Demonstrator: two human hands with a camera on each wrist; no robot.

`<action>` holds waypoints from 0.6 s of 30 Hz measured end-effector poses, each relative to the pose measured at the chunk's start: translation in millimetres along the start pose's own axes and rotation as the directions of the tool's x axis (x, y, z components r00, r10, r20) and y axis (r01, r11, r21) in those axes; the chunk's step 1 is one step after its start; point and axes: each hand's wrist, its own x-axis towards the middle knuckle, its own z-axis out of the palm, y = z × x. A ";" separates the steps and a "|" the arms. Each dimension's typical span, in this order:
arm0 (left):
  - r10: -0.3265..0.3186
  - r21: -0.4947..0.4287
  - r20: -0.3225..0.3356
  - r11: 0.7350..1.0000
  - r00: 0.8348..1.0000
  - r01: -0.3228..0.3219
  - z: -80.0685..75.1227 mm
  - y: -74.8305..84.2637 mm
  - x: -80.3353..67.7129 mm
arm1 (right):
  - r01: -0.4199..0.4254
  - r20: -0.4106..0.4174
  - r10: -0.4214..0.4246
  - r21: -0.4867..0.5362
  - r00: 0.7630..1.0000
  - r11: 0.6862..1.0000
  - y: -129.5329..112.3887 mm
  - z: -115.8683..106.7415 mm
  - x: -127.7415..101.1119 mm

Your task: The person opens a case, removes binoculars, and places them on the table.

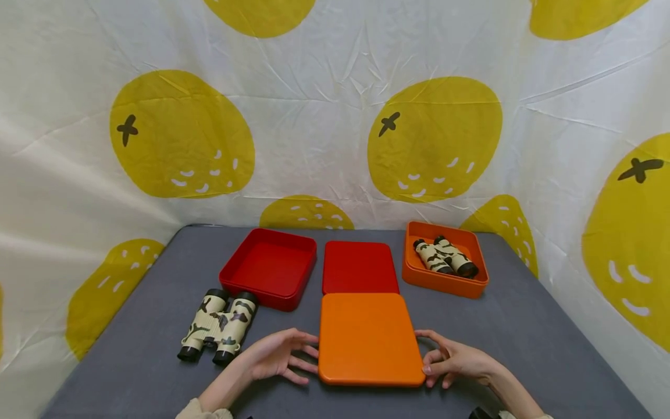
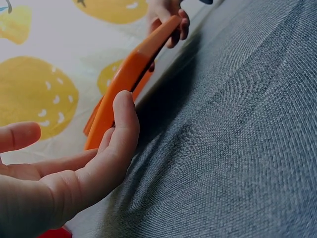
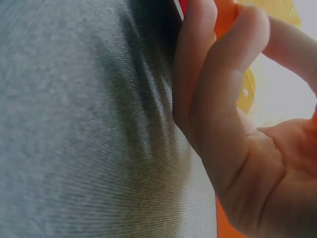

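Right now your left hand and right hand flank the orange lid near the table's front edge, fingers loosely spread, fingertips at its sides, gripping nothing firmly. With so light a hold, it could slip and tilt.

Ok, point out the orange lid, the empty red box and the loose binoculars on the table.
orange lid [image 1: 369, 337]: head view, middle of its top face.
red box [image 1: 269, 263]: head view, bare floor inside.
binoculars [image 1: 218, 325]: head view, between the two barrels.
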 end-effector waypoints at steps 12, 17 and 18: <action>-0.035 -0.014 0.051 0.999 0.998 0.036 -3.4 -0.8 -0.7 | -0.006 0.013 0.006 0.006 1.000 1.000 5.8 2.2 0.4; -0.031 -0.015 0.068 0.999 0.997 0.032 -4.9 -0.9 -0.7 | -0.030 -0.033 0.030 -0.010 0.999 0.999 5.8 3.4 -1.3; -0.030 -0.016 0.071 0.999 0.997 0.031 -5.1 -0.9 -0.7 | -0.030 -0.040 0.029 -0.011 0.999 1.000 5.8 3.3 -1.7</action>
